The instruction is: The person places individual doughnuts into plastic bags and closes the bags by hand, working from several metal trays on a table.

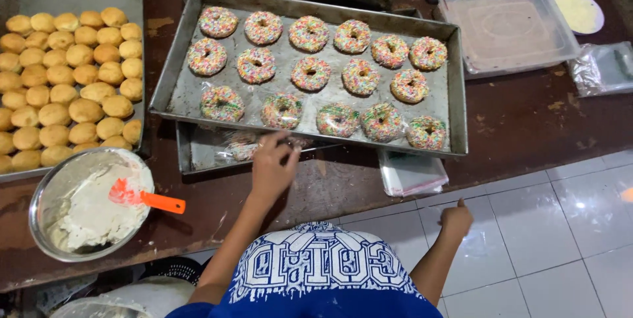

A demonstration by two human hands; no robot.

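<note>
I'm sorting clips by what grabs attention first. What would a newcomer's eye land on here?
First, the sprinkle doughnuts in rows on the metal tray at centre, with the left hand reaching toward its front edge. Next, the plain golden buns packed on a tray at far left, and below them a steel bowl of pale cream with an orange spatula. The right hand hangs over the white floor tiles.
</note>
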